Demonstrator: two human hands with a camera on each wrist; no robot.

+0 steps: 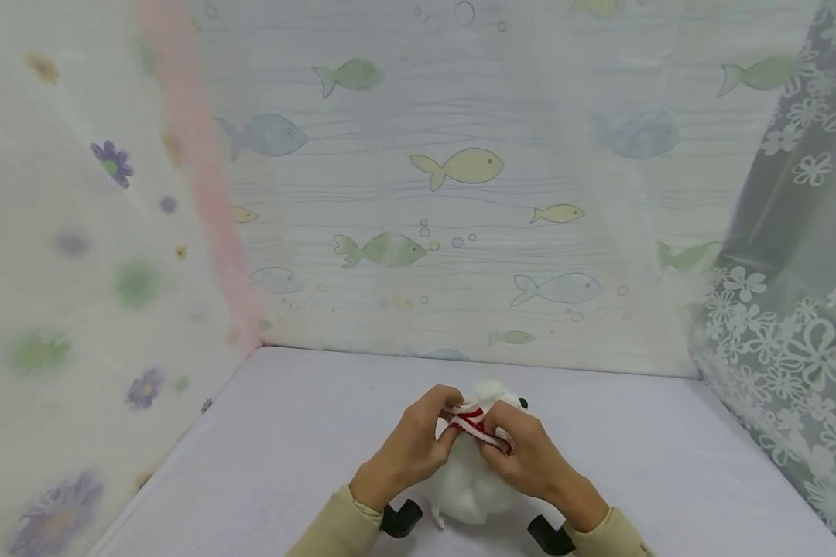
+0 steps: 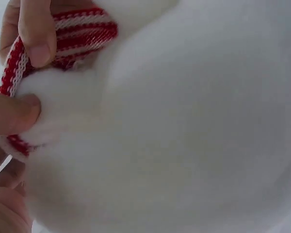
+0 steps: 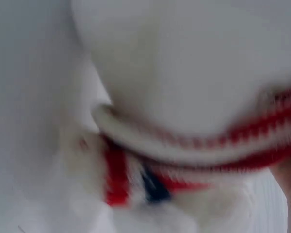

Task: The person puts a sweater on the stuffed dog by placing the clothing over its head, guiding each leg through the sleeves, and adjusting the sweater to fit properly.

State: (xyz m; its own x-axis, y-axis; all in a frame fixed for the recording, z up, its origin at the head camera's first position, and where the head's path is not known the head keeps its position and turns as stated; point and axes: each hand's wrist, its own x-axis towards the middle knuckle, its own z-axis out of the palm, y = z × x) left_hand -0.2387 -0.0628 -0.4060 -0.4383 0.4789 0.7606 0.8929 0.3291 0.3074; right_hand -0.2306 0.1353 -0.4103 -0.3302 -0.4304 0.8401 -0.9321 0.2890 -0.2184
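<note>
A white plush toy (image 1: pixel 470 491) lies on the table, with a small dark spot at its far right. Its smooth white body fills most of the left wrist view (image 2: pixel 184 126). Around one part of it runs a red-and-white striped knitted garment (image 1: pixel 468 422); the right wrist view, blurred, shows its ribbed edge (image 3: pixel 184 148) and a navy patch (image 3: pixel 154 187). My left hand (image 1: pixel 414 441) pinches the garment's left edge between thumb and fingers. On the right side, my right hand (image 1: pixel 529 456) grips the same edge. Some fingertips are hidden behind the knit.
A white-covered table (image 1: pixel 286 456) spreads around the toy. Behind it hangs a fish-print curtain (image 1: pixel 460 309), with a flower-print sheet (image 1: pixel 111 309) to the left and a lacy grey curtain (image 1: pixel 794 325) to the right. Black wrist devices (image 1: pixel 402 518) sit under both forearms.
</note>
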